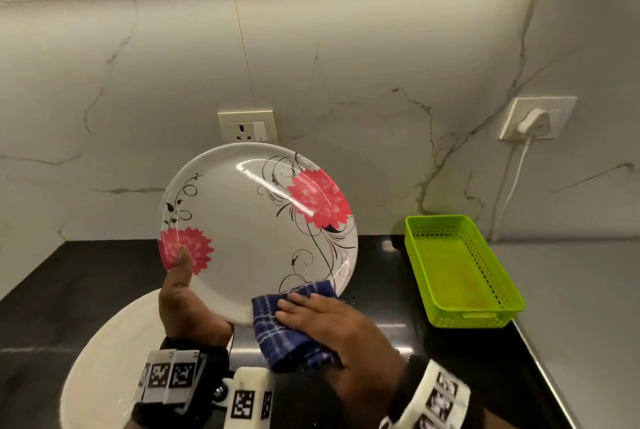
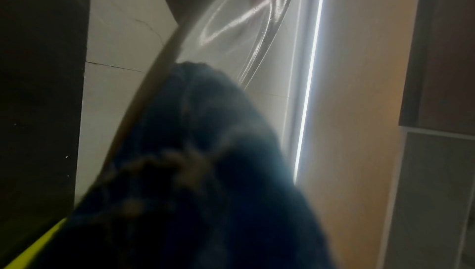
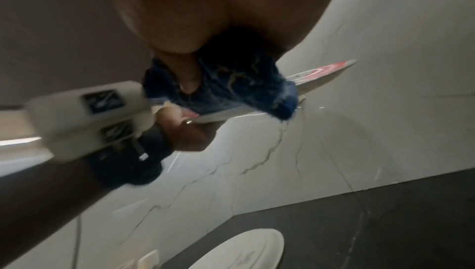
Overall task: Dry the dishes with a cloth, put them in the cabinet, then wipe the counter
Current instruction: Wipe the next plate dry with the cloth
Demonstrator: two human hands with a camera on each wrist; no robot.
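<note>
Drying step, in hand: one round white plate with pink flowers and black vine print (image 1: 258,234) is held tilted above the black stone counter (image 1: 86,283), face towards the person. The left hand (image 1: 187,304) grips its lower left rim, thumb laid on the small pink flower, fingers hidden behind. The right hand (image 1: 332,321) presses one blue checked cloth (image 1: 277,331) onto the lower right rim, fingers lying across the top and the thumb apparently under the fold. Next move, as I judge it: sweep the cloth over the rest of the face, then the back, before the cabinet. Also counted: one plain white plate (image 1: 114,352) flat on the counter below; one lime-green perforated plastic basket (image 1: 460,265) at right; two wall sockets.
</note>
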